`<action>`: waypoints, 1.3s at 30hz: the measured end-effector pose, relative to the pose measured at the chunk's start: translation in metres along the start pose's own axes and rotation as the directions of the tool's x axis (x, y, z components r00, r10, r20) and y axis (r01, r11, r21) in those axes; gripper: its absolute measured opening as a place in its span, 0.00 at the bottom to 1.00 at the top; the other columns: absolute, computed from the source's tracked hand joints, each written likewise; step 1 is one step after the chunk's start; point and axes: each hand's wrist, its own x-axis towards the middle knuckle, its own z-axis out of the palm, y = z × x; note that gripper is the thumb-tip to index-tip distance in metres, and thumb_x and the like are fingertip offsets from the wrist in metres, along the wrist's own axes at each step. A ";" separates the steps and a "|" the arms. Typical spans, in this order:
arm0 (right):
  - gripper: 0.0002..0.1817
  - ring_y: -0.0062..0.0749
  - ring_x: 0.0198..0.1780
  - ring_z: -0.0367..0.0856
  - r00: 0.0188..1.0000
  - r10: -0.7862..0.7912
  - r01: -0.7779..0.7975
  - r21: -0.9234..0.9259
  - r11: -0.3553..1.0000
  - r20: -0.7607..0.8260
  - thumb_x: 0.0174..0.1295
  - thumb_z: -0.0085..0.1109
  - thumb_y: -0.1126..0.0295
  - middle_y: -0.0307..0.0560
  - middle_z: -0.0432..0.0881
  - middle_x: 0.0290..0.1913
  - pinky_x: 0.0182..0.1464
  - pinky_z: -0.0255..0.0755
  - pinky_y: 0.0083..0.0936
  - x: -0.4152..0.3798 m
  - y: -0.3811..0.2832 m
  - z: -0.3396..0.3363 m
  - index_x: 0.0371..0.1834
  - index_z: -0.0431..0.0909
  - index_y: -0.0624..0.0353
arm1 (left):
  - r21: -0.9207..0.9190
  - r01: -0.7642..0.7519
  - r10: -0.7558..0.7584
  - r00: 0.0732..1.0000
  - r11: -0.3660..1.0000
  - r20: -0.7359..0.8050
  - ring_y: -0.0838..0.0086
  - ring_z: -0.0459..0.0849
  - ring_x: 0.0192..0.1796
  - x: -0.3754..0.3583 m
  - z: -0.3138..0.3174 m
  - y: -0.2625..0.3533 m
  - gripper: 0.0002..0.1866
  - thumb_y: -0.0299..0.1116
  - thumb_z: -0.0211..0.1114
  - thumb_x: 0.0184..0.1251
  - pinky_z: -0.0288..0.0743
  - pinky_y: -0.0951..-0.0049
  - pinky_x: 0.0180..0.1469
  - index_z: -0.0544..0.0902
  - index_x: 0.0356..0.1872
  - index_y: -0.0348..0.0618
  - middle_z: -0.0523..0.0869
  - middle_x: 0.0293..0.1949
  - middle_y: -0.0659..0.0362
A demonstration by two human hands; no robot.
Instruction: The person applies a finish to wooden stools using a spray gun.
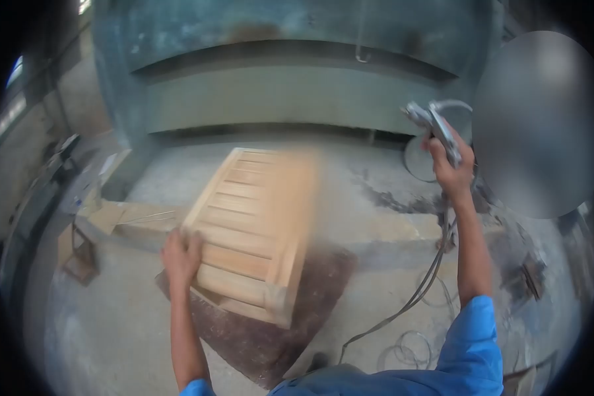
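Note:
A spray gun (437,125) is gripped in my right hand (457,168), raised at the right, its nozzle end toward the upper left. My left hand (181,256) is closed on the left edge of a pale wooden slatted panel (234,214). The panel is tilted, and its right side is smeared by motion. Beneath it, a dark reddish-brown board or support (257,340) shows; how the panel rests on it cannot be made out. A hose (412,302) trails down from near my right hand to the floor.
Ahead stands a large blue-green metal booth wall (290,99) with a long dark slot. A low ledge (389,229) crosses the floor behind the panel. Looped tubing (409,350) lies at lower right. At left sits a small wooden frame (79,254). A blurred grey oval covers the upper right.

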 end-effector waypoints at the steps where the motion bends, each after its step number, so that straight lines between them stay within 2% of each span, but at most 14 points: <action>1: 0.23 0.26 0.44 0.84 0.994 -0.005 0.023 -0.179 0.984 0.105 0.66 0.64 0.65 0.54 0.87 0.47 0.49 0.74 0.24 0.018 -0.005 0.024 0.64 0.76 0.60 | 0.124 0.036 -0.040 0.999 0.992 0.031 0.45 0.84 0.52 0.009 -0.008 0.002 0.37 0.60 0.61 0.63 0.75 0.50 0.56 0.80 0.56 0.32 0.85 0.47 0.35; 4: 0.18 0.27 0.42 0.83 0.944 -0.205 0.279 -0.296 0.914 0.257 0.65 0.65 0.67 0.55 0.87 0.43 0.47 0.75 0.27 0.103 0.049 0.062 0.56 0.81 0.63 | 0.377 0.238 -0.331 0.922 0.895 0.203 0.43 0.85 0.47 0.026 0.017 0.027 0.35 0.61 0.57 0.65 0.77 0.52 0.52 0.85 0.45 0.30 0.86 0.40 0.34; 5: 0.16 0.21 0.35 0.80 0.927 -0.250 0.331 -0.294 0.897 0.279 0.68 0.61 0.68 0.38 0.84 0.32 0.39 0.73 0.21 0.112 0.079 0.081 0.56 0.80 0.64 | 0.402 0.293 -0.411 0.878 0.867 0.246 0.44 0.85 0.48 0.027 0.018 0.010 0.36 0.63 0.55 0.64 0.77 0.52 0.52 0.87 0.42 0.32 0.86 0.40 0.35; 6: 0.16 0.28 0.42 0.83 0.941 -0.218 0.307 -0.387 0.870 0.257 0.65 0.64 0.68 0.50 0.88 0.42 0.48 0.75 0.26 0.133 0.103 0.098 0.54 0.82 0.61 | 0.355 0.256 -0.366 0.885 0.899 0.289 0.45 0.85 0.48 0.033 0.021 -0.006 0.37 0.65 0.54 0.63 0.77 0.52 0.52 0.87 0.42 0.33 0.87 0.42 0.38; 8: 0.16 0.32 0.49 0.85 0.871 -0.416 0.472 -0.211 0.856 0.260 0.68 0.58 0.71 0.49 0.87 0.51 0.51 0.76 0.26 0.219 0.172 0.118 0.58 0.81 0.62 | 0.298 0.369 -0.439 0.872 0.880 0.216 0.47 0.85 0.50 0.055 0.002 0.041 0.37 0.65 0.54 0.64 0.77 0.53 0.53 0.87 0.44 0.34 0.87 0.45 0.40; 9: 0.18 0.33 0.55 0.84 0.848 -0.421 0.518 -0.333 0.788 0.323 0.69 0.55 0.73 0.49 0.85 0.55 0.56 0.75 0.24 0.242 0.203 0.127 0.60 0.79 0.64 | 0.290 0.396 -0.461 0.863 0.871 0.207 0.48 0.85 0.51 0.057 -0.002 0.044 0.36 0.64 0.54 0.64 0.77 0.53 0.54 0.87 0.44 0.35 0.86 0.47 0.40; 14: 0.20 0.33 0.45 0.88 0.899 -0.250 0.431 -0.620 0.656 0.360 0.63 0.66 0.54 0.47 0.88 0.47 0.49 0.79 0.34 0.225 0.324 0.151 0.54 0.85 0.49 | 0.338 0.290 -0.336 0.938 0.895 0.085 0.45 0.86 0.44 0.022 0.009 0.036 0.33 0.58 0.56 0.63 0.79 0.52 0.49 0.86 0.34 0.29 0.86 0.35 0.36; 19: 0.20 0.39 0.37 0.88 0.792 -0.502 0.607 -0.357 0.710 0.347 0.59 0.72 0.55 0.50 0.89 0.39 0.42 0.79 0.32 0.156 0.224 0.162 0.48 0.87 0.57 | 0.305 0.290 -0.313 0.949 0.907 0.028 0.45 0.86 0.39 0.005 -0.018 0.045 0.31 0.55 0.56 0.62 0.78 0.52 0.46 0.85 0.31 0.28 0.85 0.31 0.36; 22: 0.20 0.39 0.34 0.86 0.740 -0.522 0.663 -0.324 0.675 0.424 0.58 0.74 0.59 0.50 0.88 0.37 0.39 0.79 0.30 0.131 0.254 0.180 0.48 0.86 0.60 | 0.320 0.300 -0.331 0.943 0.899 0.046 0.45 0.85 0.40 0.026 0.019 0.017 0.31 0.55 0.56 0.64 0.77 0.52 0.47 0.85 0.32 0.28 0.85 0.32 0.37; 25: 0.21 0.41 0.38 0.86 0.810 -0.314 0.556 -0.479 0.680 0.495 0.58 0.73 0.56 0.50 0.88 0.40 0.44 0.79 0.33 0.119 0.244 0.172 0.48 0.86 0.59 | 0.315 0.288 -0.325 0.943 0.904 0.070 0.45 0.85 0.41 0.027 0.019 0.015 0.31 0.56 0.55 0.65 0.77 0.53 0.49 0.85 0.34 0.29 0.85 0.33 0.37; 28: 0.21 0.45 0.44 0.85 0.614 -0.481 0.770 -0.609 0.191 0.626 0.61 0.71 0.56 0.51 0.87 0.42 0.51 0.77 0.37 0.105 0.196 0.169 0.49 0.85 0.60 | 0.300 0.269 -0.308 0.947 0.915 0.091 0.46 0.85 0.43 0.030 0.021 0.013 0.31 0.56 0.54 0.66 0.77 0.53 0.50 0.85 0.35 0.29 0.85 0.35 0.38; 31: 0.23 0.48 0.48 0.83 0.616 -0.610 0.742 -0.628 0.236 0.498 0.64 0.66 0.53 0.56 0.85 0.47 0.55 0.75 0.40 0.079 0.164 0.176 0.51 0.84 0.63 | 0.267 0.275 -0.322 0.934 0.924 0.154 0.46 0.85 0.45 0.031 0.021 0.012 0.32 0.57 0.53 0.67 0.76 0.53 0.51 0.85 0.38 0.29 0.85 0.39 0.38; 35: 0.28 0.48 0.49 0.82 0.917 -0.044 0.246 -0.473 0.846 0.397 0.65 0.65 0.51 0.57 0.83 0.51 0.56 0.75 0.40 -0.043 0.127 0.186 0.55 0.80 0.66 | 0.176 0.245 -0.299 0.845 0.953 0.443 0.46 0.84 0.49 0.055 0.001 -0.006 0.35 0.58 0.55 0.64 0.76 0.54 0.54 0.84 0.44 0.28 0.85 0.46 0.37; 39: 0.35 0.47 0.69 0.65 0.804 0.495 -0.307 -0.484 0.819 0.329 0.69 0.58 0.54 0.59 0.64 0.70 0.70 0.62 0.37 -0.136 0.129 0.231 0.71 0.61 0.66 | 0.002 0.250 -0.211 0.814 0.968 0.542 0.45 0.84 0.50 0.072 0.034 -0.050 0.35 0.59 0.57 0.61 0.77 0.54 0.55 0.85 0.43 0.28 0.85 0.46 0.36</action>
